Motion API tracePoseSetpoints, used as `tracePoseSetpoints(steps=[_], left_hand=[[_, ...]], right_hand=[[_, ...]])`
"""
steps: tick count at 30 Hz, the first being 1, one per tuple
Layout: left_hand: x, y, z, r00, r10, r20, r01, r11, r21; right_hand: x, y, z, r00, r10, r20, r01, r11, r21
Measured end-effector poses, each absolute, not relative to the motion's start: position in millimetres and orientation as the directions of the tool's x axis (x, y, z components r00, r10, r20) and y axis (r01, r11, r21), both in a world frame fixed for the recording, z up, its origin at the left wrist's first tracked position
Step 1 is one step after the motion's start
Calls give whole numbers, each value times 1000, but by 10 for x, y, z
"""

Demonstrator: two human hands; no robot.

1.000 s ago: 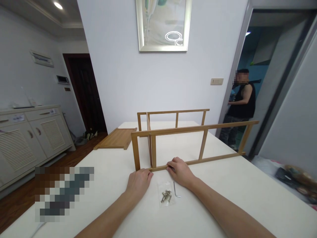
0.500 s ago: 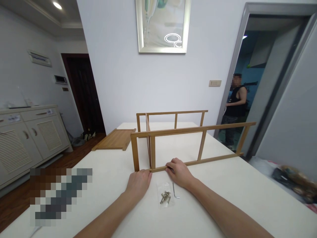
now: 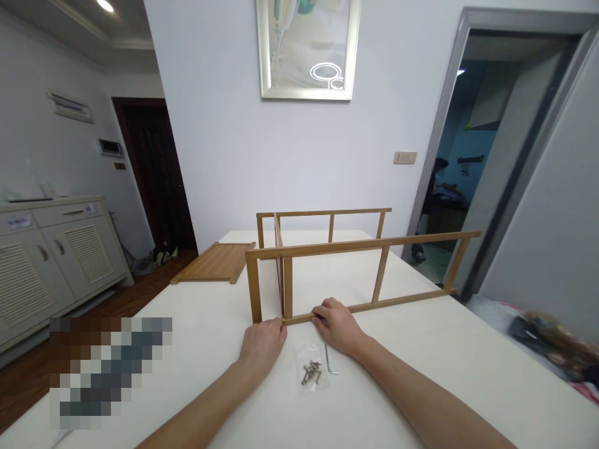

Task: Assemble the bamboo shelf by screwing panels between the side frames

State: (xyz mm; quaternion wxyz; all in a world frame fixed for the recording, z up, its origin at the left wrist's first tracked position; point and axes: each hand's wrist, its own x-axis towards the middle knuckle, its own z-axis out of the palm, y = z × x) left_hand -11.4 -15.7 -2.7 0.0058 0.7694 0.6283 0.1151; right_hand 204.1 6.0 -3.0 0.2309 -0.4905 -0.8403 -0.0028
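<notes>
A wooden shelf frame (image 3: 381, 274) lies on its side on the white table (image 3: 397, 380). It has two ladder-like sides joined by a panel near the left end. My left hand (image 3: 263, 342) is closed over the near bottom rail at the left corner, its fingertips partly hidden. Further right, my right hand (image 3: 340, 325) grips the same rail between two crosspieces, fingers curled over it. In front of my hands lies a clear plastic bag (image 3: 312, 369) with several screws (image 3: 311, 372). An L-shaped hex key (image 3: 330, 362) rests beside the bag, close to my right wrist.
A slatted wooden panel (image 3: 213, 262) lies flat at the table's left side. A pixelated, unreadable item (image 3: 116, 368) is at the near left. Behind the table is a wall with a framed picture (image 3: 306, 50). A person (image 3: 430, 193) is partly visible through the right doorway.
Both hands keep their places on the frame, and the frame has not visibly moved. The person in the doorway has shifted left, mostly behind the door frame. The camera view has turned slightly.
</notes>
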Motion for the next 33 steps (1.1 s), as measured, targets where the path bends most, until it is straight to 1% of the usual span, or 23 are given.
tracePoseSetpoints(steps=[5,9,11,13,16,20,26,29,33], left_hand=[[-135,-135,-23,145,973,180,955,-185,231],[-182,-129,-22,136,973,186,920,-194,339],[-215,-145,-34,140,970,201,911,-205,358],[-244,-167,-57,163,953,254,910,-245,335],[-262,-187,-97,211,922,325,914,-304,268],[-241,-165,-124,234,921,313,935,-301,186],[-229,-139,-93,247,939,239,943,-290,164],[-241,-146,-78,264,929,261,941,-307,142],[-254,-158,-69,325,898,298,931,-359,65]], right_hand=[[2037,56,-25,-415,824,386,827,519,-218],[2041,51,-18,-414,823,389,826,519,-221],[2045,50,-15,-416,824,385,824,521,-224],[2047,50,-13,-418,824,382,822,522,-227],[2046,47,-9,-415,828,378,823,518,-232],[2038,45,-4,-409,829,382,824,515,-235],[2038,59,-11,-416,822,389,823,522,-224],[2041,65,-15,-411,827,384,825,516,-229],[2039,63,-15,-408,831,378,826,512,-234]])
